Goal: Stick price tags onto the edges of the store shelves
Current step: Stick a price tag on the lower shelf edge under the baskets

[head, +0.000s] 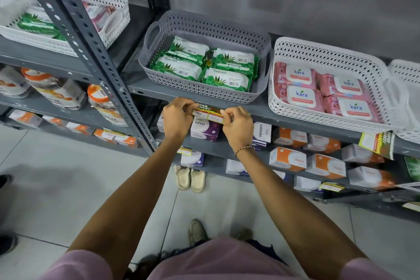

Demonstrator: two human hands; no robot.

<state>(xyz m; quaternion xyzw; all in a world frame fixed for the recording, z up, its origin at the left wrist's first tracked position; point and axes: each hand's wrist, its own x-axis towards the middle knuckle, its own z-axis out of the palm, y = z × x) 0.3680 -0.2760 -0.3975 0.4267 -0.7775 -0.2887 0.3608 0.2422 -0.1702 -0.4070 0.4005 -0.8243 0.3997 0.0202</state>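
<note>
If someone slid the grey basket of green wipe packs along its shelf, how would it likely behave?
The grey basket looks like thin perforated plastic, so probably light and slightly flexible. Holding only four soft green wipe packs, it should slide easily on the smooth shelf. Its low, wide shape makes tipping unlikely.

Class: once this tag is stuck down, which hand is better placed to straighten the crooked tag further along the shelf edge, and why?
Probably the right hand: the crooked tag hangs on its side, beyond the price tag; the left hand is farther.
</note>
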